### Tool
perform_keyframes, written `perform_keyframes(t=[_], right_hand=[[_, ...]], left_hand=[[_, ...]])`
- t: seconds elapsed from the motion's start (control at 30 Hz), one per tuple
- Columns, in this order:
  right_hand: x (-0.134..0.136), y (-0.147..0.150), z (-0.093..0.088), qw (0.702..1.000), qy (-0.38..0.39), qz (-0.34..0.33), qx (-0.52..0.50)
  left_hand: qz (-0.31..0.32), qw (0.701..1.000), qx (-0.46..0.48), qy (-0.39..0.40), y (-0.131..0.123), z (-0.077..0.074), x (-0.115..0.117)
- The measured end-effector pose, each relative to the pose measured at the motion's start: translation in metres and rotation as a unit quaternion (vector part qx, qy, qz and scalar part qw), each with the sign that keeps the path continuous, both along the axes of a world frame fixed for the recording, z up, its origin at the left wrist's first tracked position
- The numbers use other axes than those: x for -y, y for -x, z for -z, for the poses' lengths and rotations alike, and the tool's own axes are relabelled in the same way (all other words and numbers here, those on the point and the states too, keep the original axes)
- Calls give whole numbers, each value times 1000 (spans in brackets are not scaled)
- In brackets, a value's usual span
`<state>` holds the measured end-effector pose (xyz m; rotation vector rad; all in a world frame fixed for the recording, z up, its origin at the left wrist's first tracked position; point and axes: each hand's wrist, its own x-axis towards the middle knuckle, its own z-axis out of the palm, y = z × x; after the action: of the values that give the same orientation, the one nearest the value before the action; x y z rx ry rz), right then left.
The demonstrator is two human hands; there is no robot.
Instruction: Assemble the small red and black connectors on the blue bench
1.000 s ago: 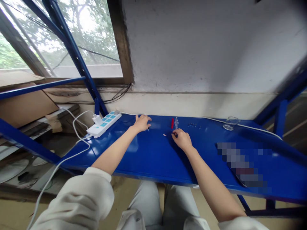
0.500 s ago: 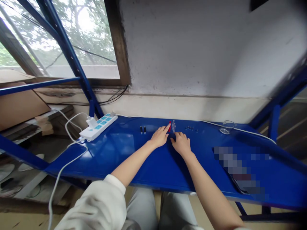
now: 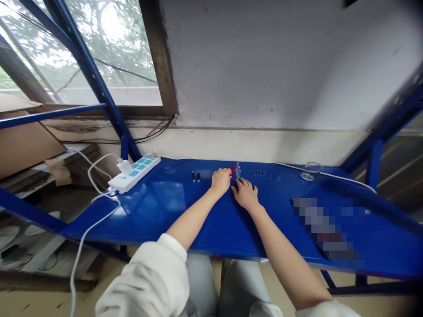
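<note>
Red part (image 3: 232, 170), too small to identify, beside left hand (image 3: 220, 181).

**No legible text or labels**

No words, numbers or brand marks can be read on the white power strip (image 3: 134, 174), as any markings are too small to make out. A patch lying on the blue metal shelf (image 3: 148, 211) is pixelated and cannot be read.

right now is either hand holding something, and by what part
No hold shows: the left hand lies beside a small red piece, the right hand rests on the blue metal shelf.
</note>
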<state>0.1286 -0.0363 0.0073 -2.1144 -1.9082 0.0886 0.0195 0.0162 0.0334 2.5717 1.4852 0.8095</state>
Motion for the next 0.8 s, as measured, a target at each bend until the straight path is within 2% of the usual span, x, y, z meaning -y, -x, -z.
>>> perform_keyframes(t=[0.23,0.4,0.53,0.8], right_hand=[[-8,-1,7,1000,10,6,-3],[-11,-1,10,1000,18,6,-9],[-12,-1,10,1000,24,2,-13],[-16,-3,11,999,34,4,-4]], left_hand=[[-6,985,170,11,25,-4,11],[-26,960,279,6,38,11,26],[-12,962,271,16,43,21,35],[-33,962,271,5,46,22,30]])
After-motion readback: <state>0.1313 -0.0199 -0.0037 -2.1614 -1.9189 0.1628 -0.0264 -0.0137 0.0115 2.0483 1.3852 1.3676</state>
